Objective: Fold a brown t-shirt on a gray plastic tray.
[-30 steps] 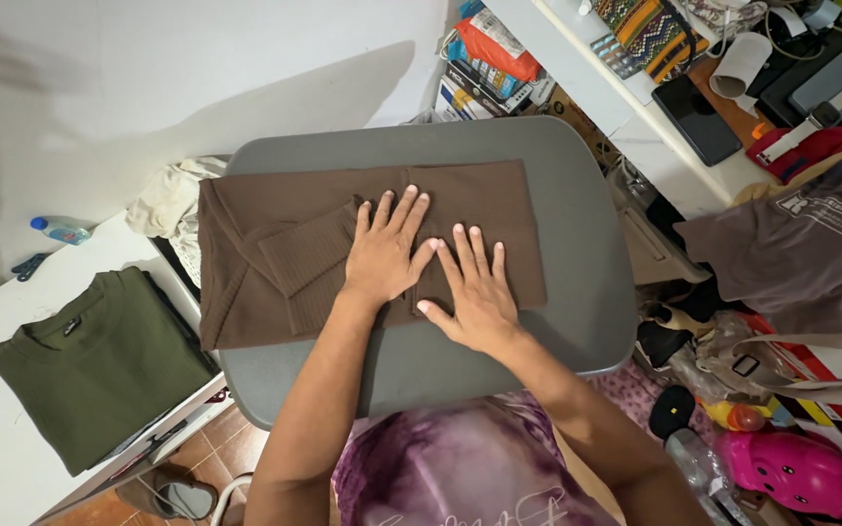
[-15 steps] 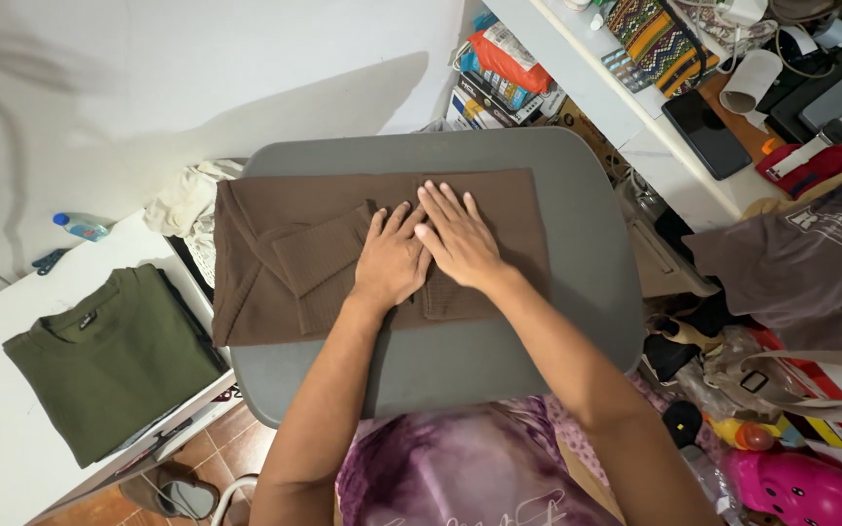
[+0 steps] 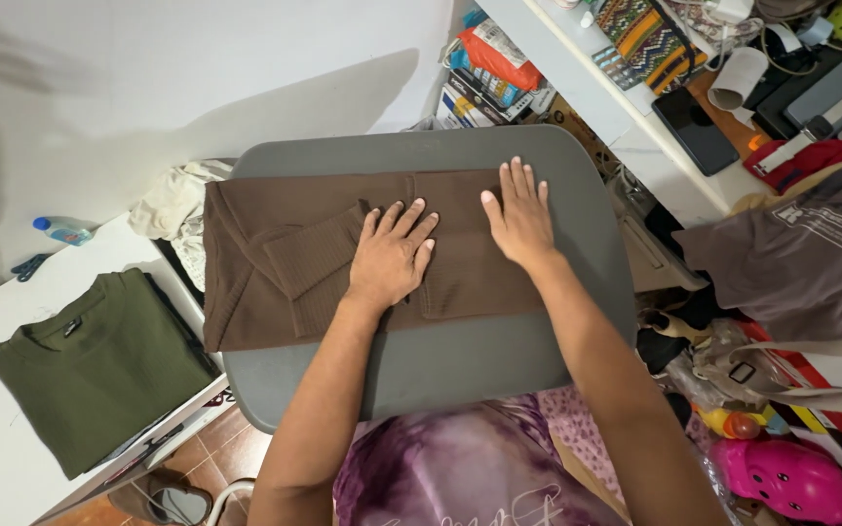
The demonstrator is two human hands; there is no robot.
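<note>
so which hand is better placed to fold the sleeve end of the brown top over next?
Probably the left hand: it lies flat beside the folded sleeve of the brown top, towards that end. The right hand presses the opposite end, further from the sleeve.

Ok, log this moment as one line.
left hand: flat on brown ribbed sweater | right hand: flat on sweater's right part | sweater: folded, on grey board | green shirt: left table

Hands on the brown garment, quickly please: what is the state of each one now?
Left hand: open, flat on the brown garment, holding nothing.
Right hand: open, flat on it, holding nothing.
</note>
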